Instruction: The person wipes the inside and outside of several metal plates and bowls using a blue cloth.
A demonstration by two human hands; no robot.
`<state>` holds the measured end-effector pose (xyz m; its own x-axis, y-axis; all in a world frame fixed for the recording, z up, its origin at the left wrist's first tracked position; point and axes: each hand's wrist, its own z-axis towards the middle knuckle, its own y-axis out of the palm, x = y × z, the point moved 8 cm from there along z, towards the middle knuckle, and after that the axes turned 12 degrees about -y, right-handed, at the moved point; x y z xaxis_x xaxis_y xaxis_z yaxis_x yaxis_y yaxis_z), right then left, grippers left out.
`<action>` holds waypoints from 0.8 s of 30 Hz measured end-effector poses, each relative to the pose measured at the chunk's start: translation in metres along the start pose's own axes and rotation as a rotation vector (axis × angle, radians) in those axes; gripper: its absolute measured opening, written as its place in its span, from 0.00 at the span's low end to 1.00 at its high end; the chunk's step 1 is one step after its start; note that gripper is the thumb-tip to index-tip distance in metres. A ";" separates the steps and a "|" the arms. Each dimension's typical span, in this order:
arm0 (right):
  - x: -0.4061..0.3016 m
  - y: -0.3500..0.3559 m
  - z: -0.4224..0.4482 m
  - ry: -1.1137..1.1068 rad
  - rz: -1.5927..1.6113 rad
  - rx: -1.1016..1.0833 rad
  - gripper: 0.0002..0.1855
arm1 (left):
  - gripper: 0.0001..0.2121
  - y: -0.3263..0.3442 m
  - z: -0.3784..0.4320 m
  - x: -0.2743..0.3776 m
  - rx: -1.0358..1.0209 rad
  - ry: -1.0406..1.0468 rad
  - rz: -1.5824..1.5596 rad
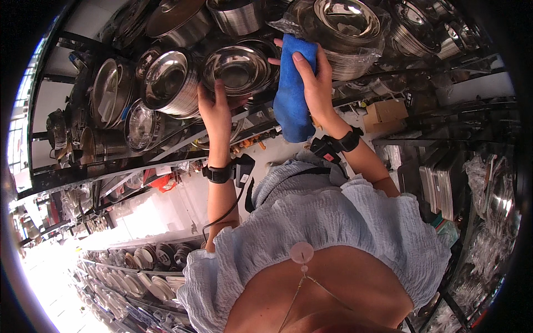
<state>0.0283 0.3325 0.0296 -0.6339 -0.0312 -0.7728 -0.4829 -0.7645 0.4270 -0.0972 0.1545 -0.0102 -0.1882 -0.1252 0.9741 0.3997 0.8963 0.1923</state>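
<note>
My left hand (216, 110) grips the near rim of a shiny stainless steel bowl (237, 73). Its thumb lies over the rim, and the other fingers go partly out of sight underneath. A folded blue cloth (293, 87) hangs from my right hand (318, 83), pinched between thumb and fingers just right of the bowl. Left of the bowl stands a tilted stack of steel bowls (170, 81). Beyond my right hand is another stack of steel basins (345, 45), partly wrapped in clear plastic.
Steel pots (179, 25) fill the back of the shelf. The shelf's dark front edge (125, 166) runs beneath my forearms. A cardboard box (385, 114) sits lower at right, near upright metal trays (441, 183). Racks of pale dishes (120, 279) stand at lower left.
</note>
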 end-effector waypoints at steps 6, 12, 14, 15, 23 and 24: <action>0.007 0.005 -0.003 0.048 0.068 0.011 0.19 | 0.19 0.004 0.005 -0.011 0.030 -0.066 0.392; 0.017 0.017 -0.006 0.093 -0.006 -0.073 0.20 | 0.31 0.009 -0.001 -0.002 0.233 0.249 0.894; 0.020 0.025 -0.007 0.099 0.019 -0.094 0.20 | 0.30 0.002 -0.002 -0.004 0.243 0.307 0.848; 0.022 0.028 -0.006 0.101 0.033 -0.103 0.20 | 0.30 0.003 -0.005 0.001 0.236 0.365 0.800; 0.042 0.061 -0.004 0.134 0.108 -0.177 0.17 | 0.16 -0.026 -0.027 0.037 0.131 0.256 0.483; 0.044 0.066 -0.003 0.141 0.091 -0.199 0.18 | 0.16 -0.032 -0.030 0.045 0.175 0.275 0.505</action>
<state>-0.0298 0.2783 0.0222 -0.5720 -0.1850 -0.7991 -0.2904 -0.8654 0.4083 -0.0911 0.1075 0.0308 0.2351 0.2496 0.9394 0.2215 0.9273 -0.3019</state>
